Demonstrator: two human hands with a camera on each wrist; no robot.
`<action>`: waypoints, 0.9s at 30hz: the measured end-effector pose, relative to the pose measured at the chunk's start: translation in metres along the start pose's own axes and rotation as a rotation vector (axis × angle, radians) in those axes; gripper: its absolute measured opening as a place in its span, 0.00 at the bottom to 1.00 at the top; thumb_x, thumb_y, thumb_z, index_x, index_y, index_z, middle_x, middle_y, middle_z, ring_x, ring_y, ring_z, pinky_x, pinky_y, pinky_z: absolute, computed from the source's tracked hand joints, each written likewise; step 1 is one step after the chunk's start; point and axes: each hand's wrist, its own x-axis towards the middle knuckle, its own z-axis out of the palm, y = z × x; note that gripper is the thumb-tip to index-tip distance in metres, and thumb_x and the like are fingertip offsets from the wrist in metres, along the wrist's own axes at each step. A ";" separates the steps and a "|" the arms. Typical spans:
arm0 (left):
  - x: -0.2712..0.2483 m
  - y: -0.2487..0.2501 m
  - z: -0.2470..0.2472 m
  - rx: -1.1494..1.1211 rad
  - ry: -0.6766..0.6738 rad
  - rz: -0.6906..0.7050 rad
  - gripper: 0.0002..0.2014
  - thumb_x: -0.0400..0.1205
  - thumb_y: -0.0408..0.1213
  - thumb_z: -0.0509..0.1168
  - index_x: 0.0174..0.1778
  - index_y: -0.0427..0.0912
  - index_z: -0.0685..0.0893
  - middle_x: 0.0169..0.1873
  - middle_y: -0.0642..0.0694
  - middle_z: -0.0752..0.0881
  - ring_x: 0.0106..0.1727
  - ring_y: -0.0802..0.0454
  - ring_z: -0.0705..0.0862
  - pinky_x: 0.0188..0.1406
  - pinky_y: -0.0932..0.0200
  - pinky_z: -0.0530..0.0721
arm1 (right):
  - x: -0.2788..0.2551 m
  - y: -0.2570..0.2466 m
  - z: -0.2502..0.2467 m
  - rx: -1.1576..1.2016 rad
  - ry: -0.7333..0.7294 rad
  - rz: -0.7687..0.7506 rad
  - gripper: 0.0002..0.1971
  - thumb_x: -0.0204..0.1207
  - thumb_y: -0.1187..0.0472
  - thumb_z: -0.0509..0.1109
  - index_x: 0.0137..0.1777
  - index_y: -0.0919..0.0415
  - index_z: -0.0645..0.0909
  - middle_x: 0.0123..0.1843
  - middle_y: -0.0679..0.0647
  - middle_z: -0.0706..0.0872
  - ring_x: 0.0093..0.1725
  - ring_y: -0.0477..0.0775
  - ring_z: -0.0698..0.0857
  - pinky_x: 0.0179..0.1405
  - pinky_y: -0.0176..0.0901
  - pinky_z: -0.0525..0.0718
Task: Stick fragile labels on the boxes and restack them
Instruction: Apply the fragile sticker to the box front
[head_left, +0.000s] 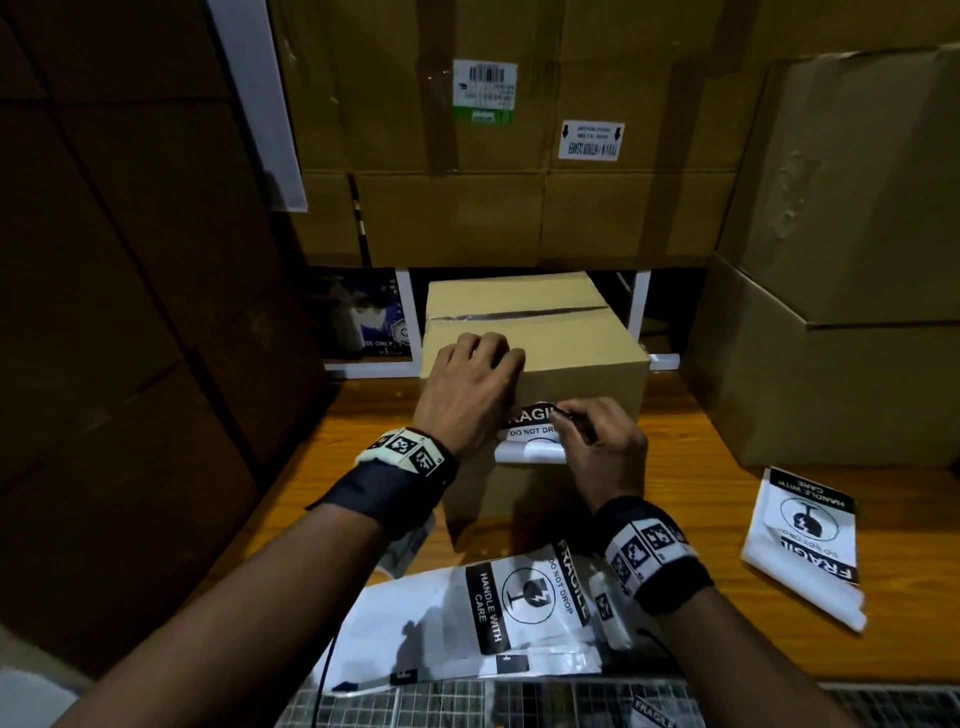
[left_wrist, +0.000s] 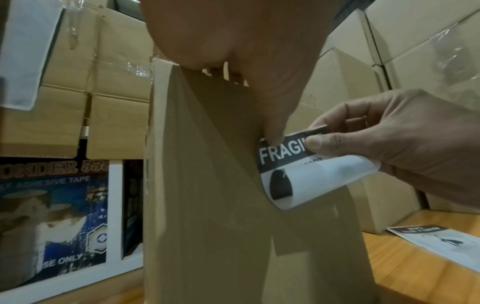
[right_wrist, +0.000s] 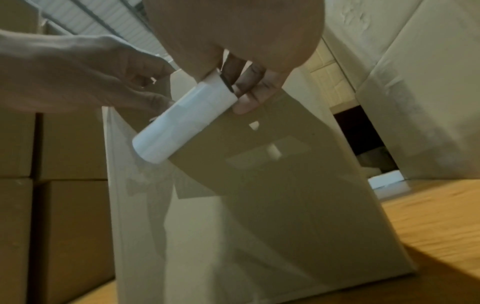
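Observation:
A taped cardboard box (head_left: 571, 358) stands on the wooden table (head_left: 706, 441) in front of me. A black-and-white fragile label (head_left: 530, 422) lies against the top of its near face, its lower part curled up in a white roll (left_wrist: 324, 181). My left hand (head_left: 500, 382) rests over the box's top front edge, and its thumb (left_wrist: 272, 123) presses the label's upper left corner. My right hand (head_left: 563, 415) pinches the label's upper right part between thumb and fingers (left_wrist: 318, 142). In the right wrist view the curled label (right_wrist: 182, 121) hangs below those fingers (right_wrist: 246, 98), against the box (right_wrist: 259, 216).
A loose sheet with a fragile label (head_left: 524, 597) lies at the table's near edge. Another pile of labels (head_left: 802, 545) lies to the right. Large cartons close in behind (head_left: 493, 156), at the right (head_left: 831, 312) and at the left (head_left: 130, 312). A printed tape carton (head_left: 363, 322) sits in a low shelf.

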 end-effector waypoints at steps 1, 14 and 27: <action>0.000 0.000 -0.001 0.001 -0.004 0.001 0.32 0.79 0.52 0.72 0.77 0.45 0.72 0.73 0.38 0.75 0.71 0.39 0.73 0.70 0.43 0.74 | 0.000 0.000 -0.001 -0.008 -0.002 0.000 0.10 0.72 0.68 0.80 0.52 0.65 0.88 0.49 0.57 0.89 0.47 0.50 0.87 0.45 0.38 0.86; 0.000 -0.002 -0.003 -0.010 -0.029 0.042 0.29 0.79 0.46 0.71 0.76 0.45 0.72 0.72 0.38 0.75 0.69 0.38 0.74 0.68 0.42 0.76 | 0.011 0.006 -0.036 -0.158 0.119 0.174 0.18 0.69 0.67 0.82 0.57 0.64 0.81 0.53 0.60 0.82 0.46 0.48 0.79 0.42 0.34 0.74; 0.000 -0.005 0.002 0.000 -0.030 0.052 0.30 0.80 0.48 0.70 0.76 0.46 0.69 0.71 0.40 0.74 0.67 0.39 0.73 0.66 0.44 0.76 | 0.003 -0.017 -0.014 -0.437 -0.238 -0.445 0.16 0.81 0.48 0.63 0.52 0.59 0.85 0.50 0.58 0.85 0.50 0.60 0.80 0.44 0.51 0.75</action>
